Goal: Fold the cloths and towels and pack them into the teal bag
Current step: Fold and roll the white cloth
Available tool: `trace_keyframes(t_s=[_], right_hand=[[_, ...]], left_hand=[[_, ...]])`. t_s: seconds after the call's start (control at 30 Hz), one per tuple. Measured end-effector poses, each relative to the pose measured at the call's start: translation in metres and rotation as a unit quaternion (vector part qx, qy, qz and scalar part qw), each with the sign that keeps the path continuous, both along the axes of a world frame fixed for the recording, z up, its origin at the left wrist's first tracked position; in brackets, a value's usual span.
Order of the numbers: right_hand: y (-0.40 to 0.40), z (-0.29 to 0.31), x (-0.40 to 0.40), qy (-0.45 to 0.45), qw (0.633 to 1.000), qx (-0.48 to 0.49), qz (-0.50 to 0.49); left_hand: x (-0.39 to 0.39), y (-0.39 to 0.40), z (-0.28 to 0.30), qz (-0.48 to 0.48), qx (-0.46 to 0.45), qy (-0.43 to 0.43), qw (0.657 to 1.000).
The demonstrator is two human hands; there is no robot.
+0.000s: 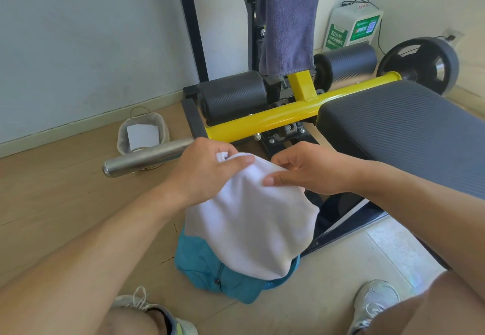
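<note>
Floor: wood floor (pixel 65 203), weight bench (pixel 393 130) at two o'clock.
Grip: left hand (pixel 207 169) and right hand (pixel 309 169) pinch white towel (pixel 252 219) over teal bag (pixel 210 269).
Risk: fold probably slips open if either pinch loosens.

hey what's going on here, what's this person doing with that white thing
A person is handling a white towel with both hands: the left hand grips its top edge and the right hand pinches it beside that. The towel hangs over the teal bag on the floor, not yet packed. A purple towel is draped on the weight bench frame behind.
</note>
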State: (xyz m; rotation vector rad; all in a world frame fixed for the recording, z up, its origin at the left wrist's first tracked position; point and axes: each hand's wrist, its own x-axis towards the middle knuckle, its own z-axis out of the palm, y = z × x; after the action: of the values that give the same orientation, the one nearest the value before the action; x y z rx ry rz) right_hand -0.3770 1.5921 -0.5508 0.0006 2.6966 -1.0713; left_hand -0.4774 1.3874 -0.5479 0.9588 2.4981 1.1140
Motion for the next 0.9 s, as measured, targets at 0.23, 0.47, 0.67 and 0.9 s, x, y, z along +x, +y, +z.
trace_keyframes(t_s=[0.23,0.47,0.67,0.9], right_hand=[[0.002,-0.009,-0.002,-0.052,0.997,-0.051,-0.005],[0.001,-0.012,-0.003,0.009,0.998,-0.020,-0.057],[-0.010,-0.010,0.000,0.060,0.997,-0.041,-0.037],[0.000,-0.014,0.000,0.014,0.980,-0.159,-0.120]], left_hand=[[-0.004,0.004,-0.005,0.172,0.099,0.007,0.980],[0.001,0.005,-0.005,0.114,0.078,-0.043,0.989],[0.012,0.009,-0.009,0.002,0.061,-0.050,0.997],[0.010,0.010,-0.006,0.090,0.158,-0.073,0.981]])
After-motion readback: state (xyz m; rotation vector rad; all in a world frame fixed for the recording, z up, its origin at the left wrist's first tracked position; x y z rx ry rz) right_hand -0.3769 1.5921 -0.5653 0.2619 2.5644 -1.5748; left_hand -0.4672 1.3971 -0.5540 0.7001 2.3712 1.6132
